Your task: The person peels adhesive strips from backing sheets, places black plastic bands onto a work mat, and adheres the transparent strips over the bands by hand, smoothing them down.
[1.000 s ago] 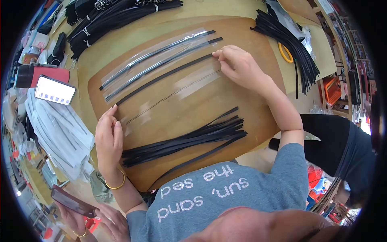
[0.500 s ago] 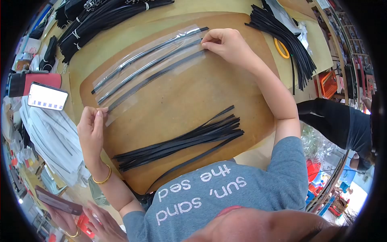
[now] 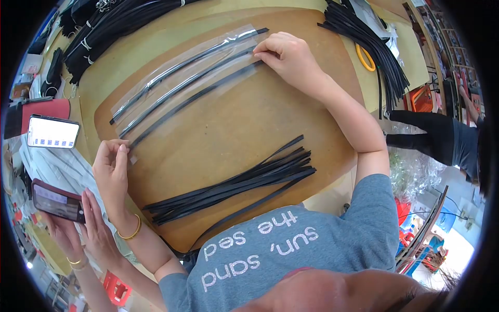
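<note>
Three long black zippers lie side by side with clear plastic film around them on a brown sheet. My left hand pinches the near-left end of the closest zipper, at the film's edge. At the opposite end, the fingertips of my right hand are closed on the film edge by the zipper ends. The middle zipper and the farthest zipper look glossy under the film. A loose pile of black zippers lies nearer my body.
Large black bundles lie at the back left, another bundle at the back right beside yellow-handled scissors. A phone rests at the left. Another person's hands hold a second phone. A person in black stands right.
Both my hands and the filmed zippers have shifted slightly left. The other person's hands and phone have risen farther into view at the lower left.
</note>
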The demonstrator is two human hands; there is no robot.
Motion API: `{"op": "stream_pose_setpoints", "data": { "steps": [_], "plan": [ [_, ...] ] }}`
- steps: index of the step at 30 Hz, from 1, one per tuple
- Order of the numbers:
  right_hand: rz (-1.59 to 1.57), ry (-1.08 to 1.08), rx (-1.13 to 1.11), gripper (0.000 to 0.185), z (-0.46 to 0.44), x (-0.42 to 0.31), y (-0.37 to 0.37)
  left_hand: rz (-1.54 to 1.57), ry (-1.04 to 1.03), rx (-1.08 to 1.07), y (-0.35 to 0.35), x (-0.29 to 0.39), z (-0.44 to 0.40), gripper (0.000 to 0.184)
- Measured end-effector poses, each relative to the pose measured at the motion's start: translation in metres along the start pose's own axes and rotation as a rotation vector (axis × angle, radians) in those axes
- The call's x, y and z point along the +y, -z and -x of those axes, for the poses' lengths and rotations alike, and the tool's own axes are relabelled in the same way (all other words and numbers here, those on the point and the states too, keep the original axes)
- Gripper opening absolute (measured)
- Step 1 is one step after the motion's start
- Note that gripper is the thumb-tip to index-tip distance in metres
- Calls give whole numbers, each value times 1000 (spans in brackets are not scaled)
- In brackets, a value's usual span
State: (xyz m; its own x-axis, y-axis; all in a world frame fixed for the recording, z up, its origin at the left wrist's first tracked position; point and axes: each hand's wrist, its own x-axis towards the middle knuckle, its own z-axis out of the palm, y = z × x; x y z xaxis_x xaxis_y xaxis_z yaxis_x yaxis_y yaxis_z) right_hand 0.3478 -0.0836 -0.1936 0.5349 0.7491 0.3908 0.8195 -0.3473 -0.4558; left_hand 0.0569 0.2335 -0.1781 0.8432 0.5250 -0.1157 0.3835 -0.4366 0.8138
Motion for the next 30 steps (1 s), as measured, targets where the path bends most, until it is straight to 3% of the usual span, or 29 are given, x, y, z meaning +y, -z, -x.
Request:
{"op": "stream_pose_setpoints", "data": {
  "steps": [21, 27, 30],
  "plan": [
    [137, 227, 145, 7, 6, 1, -14, -56, 5, 108, -6, 2, -2, 16],
    [355, 192, 91, 39, 8, -4, -10, -60, 49, 109, -6, 6, -4, 18],
    [508, 468, -10, 53, -6, -1, 0, -80, 37, 131, -8, 5, -3, 18]
  ]
}}
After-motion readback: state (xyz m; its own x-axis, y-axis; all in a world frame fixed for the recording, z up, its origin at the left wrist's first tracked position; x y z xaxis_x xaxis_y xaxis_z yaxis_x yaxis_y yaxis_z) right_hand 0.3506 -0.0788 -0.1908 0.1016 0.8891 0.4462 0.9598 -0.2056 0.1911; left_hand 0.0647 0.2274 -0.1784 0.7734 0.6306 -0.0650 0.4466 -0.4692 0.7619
